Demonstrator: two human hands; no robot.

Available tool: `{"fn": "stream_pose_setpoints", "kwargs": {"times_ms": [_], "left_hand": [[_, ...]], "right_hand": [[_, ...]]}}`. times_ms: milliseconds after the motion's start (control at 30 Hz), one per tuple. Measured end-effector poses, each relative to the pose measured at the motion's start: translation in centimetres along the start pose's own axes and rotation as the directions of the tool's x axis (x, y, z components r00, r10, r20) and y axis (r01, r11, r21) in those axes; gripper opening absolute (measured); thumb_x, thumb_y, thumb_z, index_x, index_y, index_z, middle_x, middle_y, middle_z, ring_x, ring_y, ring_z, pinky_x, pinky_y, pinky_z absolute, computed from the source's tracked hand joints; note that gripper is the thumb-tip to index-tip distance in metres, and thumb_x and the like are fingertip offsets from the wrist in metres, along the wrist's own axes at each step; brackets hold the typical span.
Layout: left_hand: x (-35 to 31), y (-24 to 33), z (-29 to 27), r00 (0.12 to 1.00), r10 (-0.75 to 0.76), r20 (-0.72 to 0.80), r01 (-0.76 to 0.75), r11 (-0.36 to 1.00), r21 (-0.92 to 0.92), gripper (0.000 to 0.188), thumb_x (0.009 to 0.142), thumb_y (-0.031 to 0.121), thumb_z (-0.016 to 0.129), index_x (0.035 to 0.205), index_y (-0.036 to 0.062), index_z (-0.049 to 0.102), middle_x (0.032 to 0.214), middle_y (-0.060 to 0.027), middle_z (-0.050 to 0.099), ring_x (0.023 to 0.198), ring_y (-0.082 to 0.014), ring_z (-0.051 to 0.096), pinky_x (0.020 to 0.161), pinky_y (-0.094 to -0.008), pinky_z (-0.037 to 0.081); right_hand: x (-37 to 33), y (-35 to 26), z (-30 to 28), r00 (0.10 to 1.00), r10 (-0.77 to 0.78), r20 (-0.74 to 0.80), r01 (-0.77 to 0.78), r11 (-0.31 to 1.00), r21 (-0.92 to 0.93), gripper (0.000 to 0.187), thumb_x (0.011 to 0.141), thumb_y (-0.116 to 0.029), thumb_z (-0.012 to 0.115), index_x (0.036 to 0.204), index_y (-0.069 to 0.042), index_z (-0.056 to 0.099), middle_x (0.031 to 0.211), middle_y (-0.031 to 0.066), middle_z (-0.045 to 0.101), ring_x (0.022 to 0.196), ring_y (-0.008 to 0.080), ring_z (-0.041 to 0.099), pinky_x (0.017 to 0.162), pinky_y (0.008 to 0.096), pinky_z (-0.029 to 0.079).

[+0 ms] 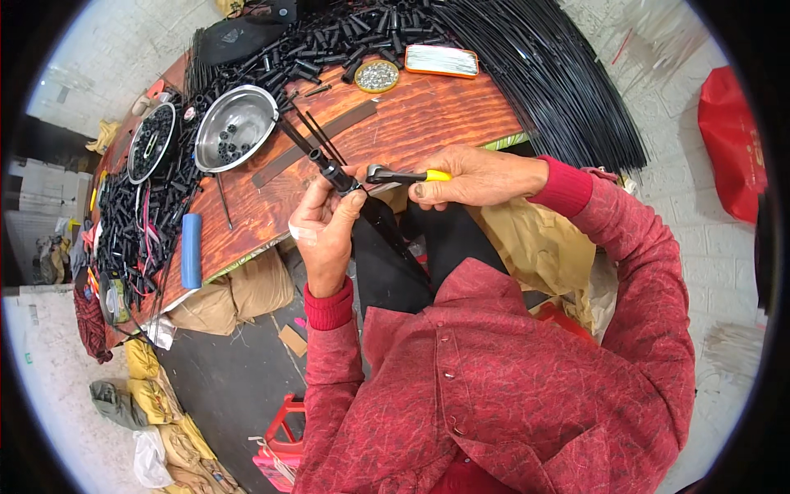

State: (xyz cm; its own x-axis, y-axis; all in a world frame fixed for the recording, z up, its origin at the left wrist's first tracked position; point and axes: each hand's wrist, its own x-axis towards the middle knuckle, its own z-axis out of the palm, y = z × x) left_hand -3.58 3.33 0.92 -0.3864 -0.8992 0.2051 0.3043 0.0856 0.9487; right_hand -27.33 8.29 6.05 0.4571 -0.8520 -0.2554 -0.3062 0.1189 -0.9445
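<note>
My left hand (323, 239) is closed around a black tubular piece with several thin black rods (336, 174), which looks like part of an umbrella frame. Its upper end points toward the table, while its dark lower part slants down over my lap. White tape wraps part of that hand near the thumb. Pliers with yellow on the handle (399, 175) are gripped in my right hand (485, 174). Their dark jaws point left, close to the tubular piece; whether they touch it I cannot tell.
On the wooden table (329, 123) stand a steel bowl (206, 152) with small black rings, a dish of small metal pieces (377, 76) and an orange-rimmed tray of thin wires (442, 62). Black tubes (329, 41) pile behind. Long black rods (551, 74) lie right; a blue cylinder (191, 251) lies left.
</note>
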Motion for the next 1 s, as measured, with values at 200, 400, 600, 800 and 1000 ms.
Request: {"fn": "stream_pose_setpoints", "kwargs": {"times_ms": [200,400,600,800,1000], "left_hand": [[0.1,0.1,0.2,1.000,-0.003,-0.029,0.002,1.000,-0.002,0.032,0.086,-0.003,0.070,0.117,-0.0051,0.063,0.091,0.0009,0.064,0.078,-0.0043,0.055,0.068,-0.0179,0.043],[0.0,0.1,0.2,0.999,-0.033,-0.024,0.034,0.999,0.023,0.033,0.086,-0.003,0.070,0.117,-0.0050,0.063,0.094,0.0001,0.064,0.080,-0.0049,0.056,0.071,-0.0186,0.044],[-0.1,0.4,0.5,0.999,-0.013,-0.038,0.014,0.999,0.036,0.031,0.087,-0.003,0.070,0.117,-0.0043,0.063,0.095,0.0006,0.063,0.080,-0.0052,0.055,0.073,-0.0185,0.044],[0.0,0.1,0.2,0.999,-0.001,-0.032,0.002,0.999,0.033,0.030,0.087,-0.001,0.070,0.116,-0.0039,0.063,0.094,0.0008,0.063,0.079,-0.0048,0.055,0.071,-0.0184,0.044],[-0.3,0.3,0.9,0.995,0.021,-0.099,-0.016,0.999,0.047,0.029,0.086,-0.001,0.071,0.115,-0.0035,0.064,0.089,0.0022,0.062,0.073,-0.0042,0.053,0.064,-0.0177,0.041]], "right_hand": [[0.2,-0.3,0.2,0.999,0.000,0.044,0.004,0.997,-0.073,0.035,0.100,-0.035,0.057,0.093,-0.002,0.063,0.078,-0.0016,0.058,0.075,0.0069,0.052,0.070,0.0247,0.046],[0.3,-0.1,0.2,0.999,0.002,0.033,-0.001,0.998,-0.055,0.034,0.100,-0.035,0.058,0.093,-0.002,0.063,0.076,-0.0022,0.057,0.072,0.0068,0.050,0.067,0.0256,0.045],[0.4,0.3,0.4,0.998,0.008,0.056,-0.005,0.999,-0.046,0.035,0.100,-0.035,0.057,0.089,-0.002,0.061,0.074,-0.0028,0.054,0.069,0.0070,0.048,0.065,0.0247,0.044],[0.0,-0.2,0.6,0.997,-0.063,-0.036,0.058,0.991,-0.124,0.032,0.099,-0.033,0.059,0.089,-0.003,0.059,0.072,0.0006,0.055,0.066,0.0102,0.049,0.061,0.0278,0.044],[-0.3,-0.6,-0.5,0.931,-0.349,-0.102,0.180,0.686,-0.705,0.031,0.092,-0.035,0.066,0.089,-0.005,0.059,0.075,0.0133,0.057,0.068,0.0292,0.058,0.062,0.0407,0.046]]}}
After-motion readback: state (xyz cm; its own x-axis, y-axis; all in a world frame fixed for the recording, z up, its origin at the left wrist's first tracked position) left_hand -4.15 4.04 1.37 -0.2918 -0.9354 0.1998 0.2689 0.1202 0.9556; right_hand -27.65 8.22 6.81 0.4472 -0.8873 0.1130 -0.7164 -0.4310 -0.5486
